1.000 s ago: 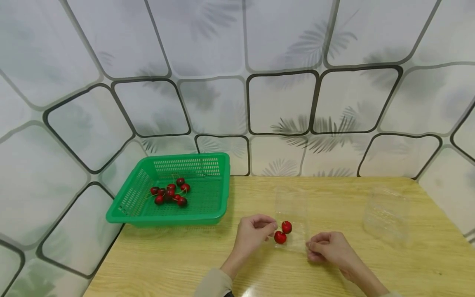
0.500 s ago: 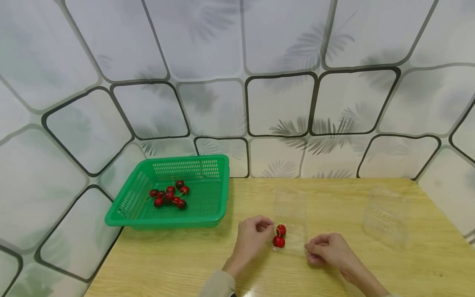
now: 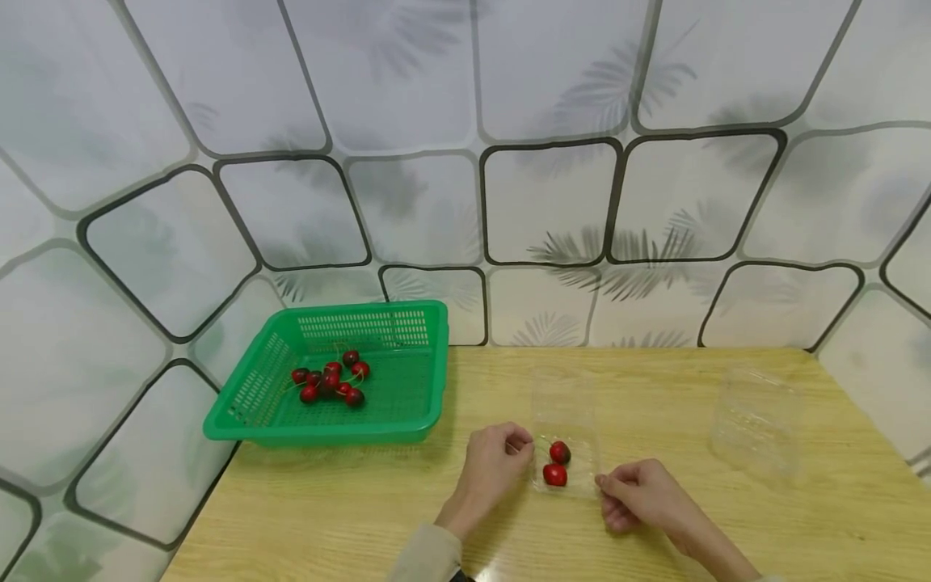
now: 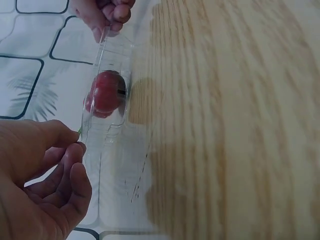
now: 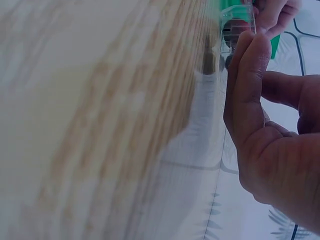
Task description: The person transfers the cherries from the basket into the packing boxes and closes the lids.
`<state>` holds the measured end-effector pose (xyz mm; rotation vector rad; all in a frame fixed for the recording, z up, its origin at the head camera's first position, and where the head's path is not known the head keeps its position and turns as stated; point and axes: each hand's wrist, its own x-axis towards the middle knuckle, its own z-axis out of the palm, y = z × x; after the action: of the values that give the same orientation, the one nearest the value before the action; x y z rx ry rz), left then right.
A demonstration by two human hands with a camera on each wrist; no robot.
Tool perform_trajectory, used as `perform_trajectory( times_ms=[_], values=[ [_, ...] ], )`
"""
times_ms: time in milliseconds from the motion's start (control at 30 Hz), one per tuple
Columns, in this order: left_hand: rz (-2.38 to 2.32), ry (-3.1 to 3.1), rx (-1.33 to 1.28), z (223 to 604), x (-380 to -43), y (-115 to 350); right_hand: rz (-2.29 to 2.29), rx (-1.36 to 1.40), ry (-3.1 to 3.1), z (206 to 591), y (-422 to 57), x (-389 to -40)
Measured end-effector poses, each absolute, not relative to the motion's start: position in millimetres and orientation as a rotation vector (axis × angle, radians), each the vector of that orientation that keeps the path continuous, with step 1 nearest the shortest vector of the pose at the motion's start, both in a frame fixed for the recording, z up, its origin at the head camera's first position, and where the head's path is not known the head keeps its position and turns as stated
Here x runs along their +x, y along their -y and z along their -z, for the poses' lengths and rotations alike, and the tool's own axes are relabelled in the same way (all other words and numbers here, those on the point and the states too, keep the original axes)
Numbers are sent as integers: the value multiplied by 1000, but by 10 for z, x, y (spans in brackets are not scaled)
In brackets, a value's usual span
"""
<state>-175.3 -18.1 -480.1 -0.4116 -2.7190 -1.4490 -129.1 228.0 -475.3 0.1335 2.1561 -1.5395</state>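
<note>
Two red cherries (image 3: 555,474) sit one behind the other in a shallow clear plastic box (image 3: 582,469) near the front of the table (image 3: 364,501), the farther one showing a dark patch on its right side. The box's transparent lid (image 3: 563,396) lies folded back toward the wall. At the box's left edge, the person's left hand (image 3: 494,465) has thumb and forefinger brought together on the thin green stem (image 3: 541,439) of the farther cherry; from where I stand I can't quite tell whether they catch the plastic rim as well. Opposite, the right hand (image 3: 640,495) pinches the near right corner of the box between thumb and curled fingers. A pale sleeve (image 3: 429,554) covers the left forearm. Off to the left, well apart from the hands, a green basket (image 3: 327,436) with slotted sides holds a loose cluster of darker cherries (image 3: 330,381), stems and all. Over on the right of the table stands another clear container (image 3: 756,424), and behind everything hangs a pale covering (image 3: 553,202) patterned with rounded dark outlines and grey fronds.
</note>
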Motion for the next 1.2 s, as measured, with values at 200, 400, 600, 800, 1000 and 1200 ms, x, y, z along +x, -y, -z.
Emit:
perform_trajectory(
  times_ms=[200,400,600,800,1000,1200],
  values=[
    [1344,2746,-464,4772,-1761,128,1567,84,-2134,4747,-2271,-1281],
    [1164,2809,-530,4739,-1775,57,1566,91,-2153,4747,-2252,-1279],
    [1094,2823,-569,4726,-1764,-17,1573,86,-2151,4739,-2244,-1278],
    [1035,2812,-570,4734,-1755,-77,1589,69,-2141,4726,-2234,-1259],
    [974,2847,-586,4740,-1752,-102,1595,90,-2144,4736,-2221,-1256],
    [862,2868,-618,4761,-1766,-105,1596,106,-2146,4748,-2222,-1262]
  ],
)
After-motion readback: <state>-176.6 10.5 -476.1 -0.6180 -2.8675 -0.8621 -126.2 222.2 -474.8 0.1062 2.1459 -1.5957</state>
